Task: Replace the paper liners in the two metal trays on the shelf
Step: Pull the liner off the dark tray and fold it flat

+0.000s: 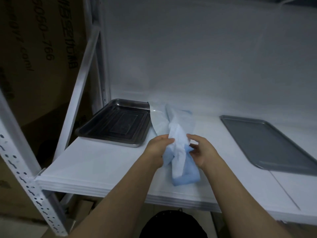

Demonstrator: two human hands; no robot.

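Liner sheet (178, 143) pinched by L hand (157, 148), R hand (204, 152), over blue pack (188, 177)

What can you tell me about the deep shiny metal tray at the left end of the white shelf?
The deep rectangular tray of shiny metal lies flat on the white shelf, near its left end. It has sloping walls, a rolled rim, rounded corners and stepped rectangles pressed into its dark, reflective floor. No liner lies in it. A pale thin sheet lies by its right side; contact is unclear. The left hand and right hand, gripping crumpled white paper, do not touch it.
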